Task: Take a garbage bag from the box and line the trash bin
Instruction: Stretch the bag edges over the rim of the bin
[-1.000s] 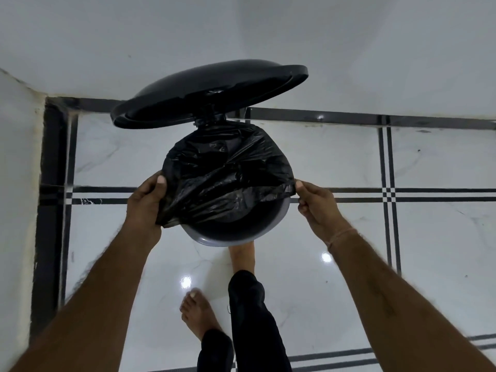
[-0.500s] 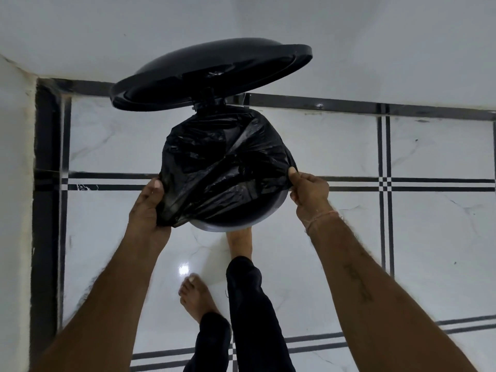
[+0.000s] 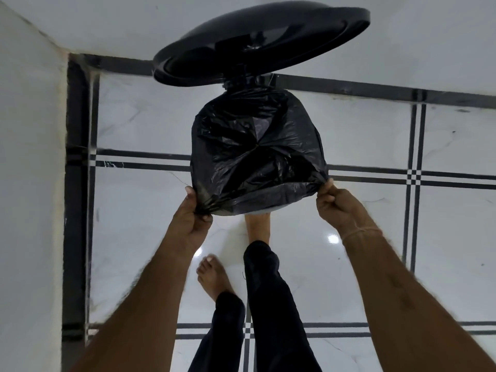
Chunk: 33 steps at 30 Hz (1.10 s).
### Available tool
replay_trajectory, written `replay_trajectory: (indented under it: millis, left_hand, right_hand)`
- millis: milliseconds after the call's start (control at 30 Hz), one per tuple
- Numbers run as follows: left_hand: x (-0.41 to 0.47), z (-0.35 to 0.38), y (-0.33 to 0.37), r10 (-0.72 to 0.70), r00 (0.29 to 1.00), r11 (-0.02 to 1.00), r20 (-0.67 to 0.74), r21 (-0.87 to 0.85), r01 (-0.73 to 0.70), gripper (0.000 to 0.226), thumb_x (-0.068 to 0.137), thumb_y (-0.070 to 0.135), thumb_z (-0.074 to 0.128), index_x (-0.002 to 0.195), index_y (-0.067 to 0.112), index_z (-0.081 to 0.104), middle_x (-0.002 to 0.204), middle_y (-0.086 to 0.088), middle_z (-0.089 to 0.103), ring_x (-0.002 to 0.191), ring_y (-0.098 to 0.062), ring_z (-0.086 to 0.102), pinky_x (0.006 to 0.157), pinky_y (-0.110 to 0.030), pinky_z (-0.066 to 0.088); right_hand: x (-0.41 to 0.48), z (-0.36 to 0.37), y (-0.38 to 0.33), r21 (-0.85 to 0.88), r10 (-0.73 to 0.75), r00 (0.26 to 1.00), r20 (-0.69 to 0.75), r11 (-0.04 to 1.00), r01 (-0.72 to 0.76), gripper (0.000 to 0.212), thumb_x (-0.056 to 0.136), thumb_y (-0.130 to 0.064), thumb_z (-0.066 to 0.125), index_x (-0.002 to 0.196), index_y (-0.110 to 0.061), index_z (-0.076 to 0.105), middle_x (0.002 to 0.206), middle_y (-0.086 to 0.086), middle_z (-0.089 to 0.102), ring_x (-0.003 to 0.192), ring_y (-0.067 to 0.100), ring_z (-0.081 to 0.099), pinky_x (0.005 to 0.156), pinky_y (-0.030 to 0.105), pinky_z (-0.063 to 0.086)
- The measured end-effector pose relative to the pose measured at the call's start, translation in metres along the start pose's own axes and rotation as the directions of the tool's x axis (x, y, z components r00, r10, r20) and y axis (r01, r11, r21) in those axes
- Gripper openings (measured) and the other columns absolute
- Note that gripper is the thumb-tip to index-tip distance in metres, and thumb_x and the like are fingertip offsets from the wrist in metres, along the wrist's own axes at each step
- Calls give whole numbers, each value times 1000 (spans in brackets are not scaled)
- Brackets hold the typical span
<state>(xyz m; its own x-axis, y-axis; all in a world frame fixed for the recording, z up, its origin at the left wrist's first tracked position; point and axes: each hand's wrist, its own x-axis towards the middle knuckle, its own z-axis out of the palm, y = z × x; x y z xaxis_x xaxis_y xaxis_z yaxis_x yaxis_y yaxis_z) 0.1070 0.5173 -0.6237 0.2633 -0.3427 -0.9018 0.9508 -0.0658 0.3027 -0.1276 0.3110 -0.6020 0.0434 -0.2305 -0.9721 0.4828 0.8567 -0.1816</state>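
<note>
A second ago the near part of the trash bin rim was bare. Now I have dragged the garbage bag toward me, and its hem covers nearly the whole mouth, with only a grey sliver showing at the near edge. My left hand pinches a bunched gather of hem at the near-left of the rim, and my right hand pinches the near-right. I reckon the lining is almost finished, and what's left is tucking the hem down over the rim.

My foot seems to be on the pedal, and the lid stands raised. The bin sits near the far edge of the floor, glossy white tile with black lines, close under pale walls.
</note>
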Motion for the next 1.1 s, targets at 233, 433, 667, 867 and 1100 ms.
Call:
replay_trajectory:
  millis: [233, 433, 667, 867, 1100]
  left_hand:
    - [8, -9, -10, -45, 995, 999, -91, -24, 42, 34, 100, 50, 53, 107, 20, 67, 98, 6, 67, 52, 1, 57, 41, -10, 38]
    - [15, -5, -5, -70, 966, 997, -250, 6, 73, 44, 95, 44, 67, 124, 12, 64, 107, -2, 71, 85, -12, 68, 54, -19, 58]
    - [19, 8, 12, 58, 974, 998, -218, -12, -63, 30, 106, 7, 53, 134, -2, 59, 118, -12, 70, 103, -20, 71, 74, -27, 63]
    - [3, 40, 33, 305, 946, 932, -113, 239, -272, 50, 93, 58, 66, 104, 10, 70, 114, -2, 73, 109, -15, 71, 100, -35, 58]
    - [33, 65, 51, 471, 871, 785, -139, 516, -342, 46, 91, 58, 70, 92, 12, 68, 93, 2, 70, 87, -12, 67, 78, -24, 56]
  right_hand:
    - [-2, -8, 13, -29, -30, 1000, 2, 999, 31, 19, 105, -12, 56, 93, 0, 65, 73, 11, 78, 57, 21, 76, 56, 28, 64]
    - [-2, -2, 10, -200, -51, 998, -22, 979, 45, 22, 105, -20, 58, 99, 0, 64, 105, 19, 71, 97, 30, 70, 80, 42, 64]
    - [-8, 10, 12, -332, -159, 970, 183, 919, 213, 56, 106, -52, 44, 111, -2, 68, 133, 23, 68, 126, 34, 66, 112, 45, 49]
    - [-23, 38, 5, -690, -319, 925, 208, 622, 370, 63, 97, -65, 54, 126, -12, 71, 123, 3, 75, 115, 19, 70, 89, 35, 59]
    - [-8, 75, -13, -750, -548, 796, 257, 406, 522, 45, 92, -48, 74, 81, -4, 68, 83, 4, 71, 81, 18, 68, 73, 30, 59]
